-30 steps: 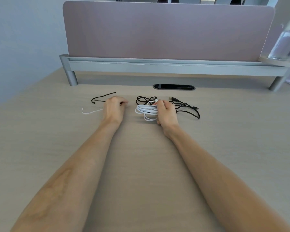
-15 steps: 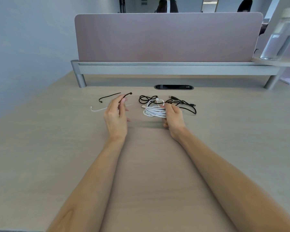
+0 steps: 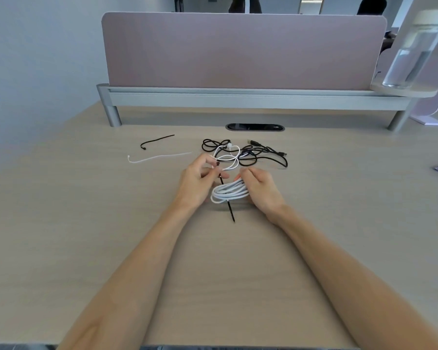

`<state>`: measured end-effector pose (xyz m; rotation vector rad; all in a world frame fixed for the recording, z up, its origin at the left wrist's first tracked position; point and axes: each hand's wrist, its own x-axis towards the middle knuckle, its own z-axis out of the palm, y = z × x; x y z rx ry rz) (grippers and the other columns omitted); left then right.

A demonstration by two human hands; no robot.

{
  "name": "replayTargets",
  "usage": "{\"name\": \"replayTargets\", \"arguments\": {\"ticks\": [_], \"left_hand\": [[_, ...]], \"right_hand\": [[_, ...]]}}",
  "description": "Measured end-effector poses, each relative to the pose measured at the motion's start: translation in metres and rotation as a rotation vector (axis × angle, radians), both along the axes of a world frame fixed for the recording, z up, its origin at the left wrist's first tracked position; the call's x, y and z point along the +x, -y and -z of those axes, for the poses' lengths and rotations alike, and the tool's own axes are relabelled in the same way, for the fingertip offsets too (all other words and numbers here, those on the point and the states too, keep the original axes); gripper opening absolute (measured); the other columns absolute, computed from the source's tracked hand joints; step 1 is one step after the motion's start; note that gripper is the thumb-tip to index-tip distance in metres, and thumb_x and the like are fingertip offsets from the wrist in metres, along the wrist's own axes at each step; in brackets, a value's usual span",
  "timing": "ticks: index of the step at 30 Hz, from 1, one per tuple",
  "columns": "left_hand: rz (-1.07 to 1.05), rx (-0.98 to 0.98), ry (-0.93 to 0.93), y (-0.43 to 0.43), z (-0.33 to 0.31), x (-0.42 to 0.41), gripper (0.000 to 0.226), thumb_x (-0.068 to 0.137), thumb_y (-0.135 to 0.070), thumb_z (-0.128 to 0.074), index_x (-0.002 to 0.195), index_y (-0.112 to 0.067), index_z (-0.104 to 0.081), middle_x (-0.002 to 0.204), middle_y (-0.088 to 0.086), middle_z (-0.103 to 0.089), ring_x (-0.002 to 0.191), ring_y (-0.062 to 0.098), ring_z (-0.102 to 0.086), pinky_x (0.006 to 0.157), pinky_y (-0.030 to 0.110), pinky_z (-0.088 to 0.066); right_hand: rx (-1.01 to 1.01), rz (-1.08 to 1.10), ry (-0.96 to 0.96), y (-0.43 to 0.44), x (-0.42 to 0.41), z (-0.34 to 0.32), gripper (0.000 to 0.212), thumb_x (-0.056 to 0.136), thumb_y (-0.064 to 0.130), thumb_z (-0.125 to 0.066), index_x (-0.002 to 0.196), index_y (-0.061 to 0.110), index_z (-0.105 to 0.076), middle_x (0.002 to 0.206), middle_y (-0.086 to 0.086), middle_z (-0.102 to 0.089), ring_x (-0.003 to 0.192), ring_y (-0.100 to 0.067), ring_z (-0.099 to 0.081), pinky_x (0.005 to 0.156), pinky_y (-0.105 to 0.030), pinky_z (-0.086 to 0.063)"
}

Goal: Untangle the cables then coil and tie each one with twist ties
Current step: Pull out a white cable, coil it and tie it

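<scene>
Over the wide pale wooden desk (image 3: 86, 223), both hands drawn back toward the body since a second ago. Right hand (image 3: 262, 190) curled round the bundle of white coiled cable (image 3: 229, 194), brought away from the pile at the far side. Left hand (image 3: 200, 180) no longer down by the ties, now pinching a thin black twist tie (image 3: 232, 213), crossing behind the bundle and poking out below. Probably ready for wrapping that tie round the white loops. Not quite free yet: a loose white end still looped back over the tangled black cable (image 3: 263, 157), so maybe a snag on a hard pull. Lots of bare desk near the body and on both sides for moving. Far off, the tall pink divider panel (image 3: 243, 51) like a back wall. On the left, well apart from the hands, a long white twist tie (image 3: 157, 157) and a second black twist tie (image 3: 156, 141).
</scene>
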<state>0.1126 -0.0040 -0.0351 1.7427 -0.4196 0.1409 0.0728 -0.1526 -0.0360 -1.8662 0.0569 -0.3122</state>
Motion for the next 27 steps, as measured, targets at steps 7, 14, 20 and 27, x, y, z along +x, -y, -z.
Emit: {"name": "replayTargets", "arguments": {"ticks": [7, 14, 20, 27], "left_hand": [[-0.013, 0.042, -0.029, 0.002, 0.003, 0.003, 0.019, 0.086, -0.013, -0.068, 0.071, -0.021, -0.06, 0.076, 0.001, -0.072, 0.062, 0.013, -0.066, 0.053, 0.025, -0.049], [0.08, 0.05, -0.104, 0.002, 0.004, 0.005, 0.014, 0.084, -0.014, -0.071, 0.074, -0.014, -0.061, 0.078, 0.007, -0.074, 0.071, 0.016, -0.069, 0.081, 0.039, -0.054], [0.245, 0.088, -0.145, -0.006, 0.002, 0.004, 0.008, 0.086, -0.004, -0.067, 0.081, -0.008, -0.063, 0.083, 0.004, -0.071, 0.076, 0.006, -0.066, 0.079, 0.021, -0.05], [0.331, 0.159, -0.143, -0.008, 0.005, 0.003, 0.015, 0.075, -0.009, -0.079, 0.083, -0.019, -0.071, 0.081, -0.009, -0.074, 0.081, 0.002, -0.067, 0.081, 0.017, -0.051]], "right_hand": [[-0.165, 0.011, -0.002, 0.004, 0.004, 0.002, 0.03, 0.094, 0.016, -0.044, 0.069, 0.018, -0.06, 0.064, 0.007, -0.054, 0.063, -0.008, -0.048, 0.064, -0.029, -0.041], [-0.353, 0.062, 0.008, 0.0, 0.005, 0.004, 0.026, 0.095, 0.019, -0.041, 0.078, 0.012, -0.06, 0.078, -0.003, -0.063, 0.076, -0.022, -0.056, 0.07, -0.033, -0.044], [-0.734, 0.173, -0.03, 0.001, 0.003, 0.004, 0.032, 0.1, 0.034, -0.034, 0.087, 0.011, -0.051, 0.093, -0.018, -0.067, 0.089, -0.04, -0.057, 0.069, -0.038, -0.037], [-0.885, 0.144, -0.05, 0.005, 0.002, 0.003, 0.031, 0.101, 0.033, -0.033, 0.093, 0.01, -0.052, 0.099, -0.02, -0.066, 0.093, -0.041, -0.059, 0.069, -0.04, -0.037]]}}
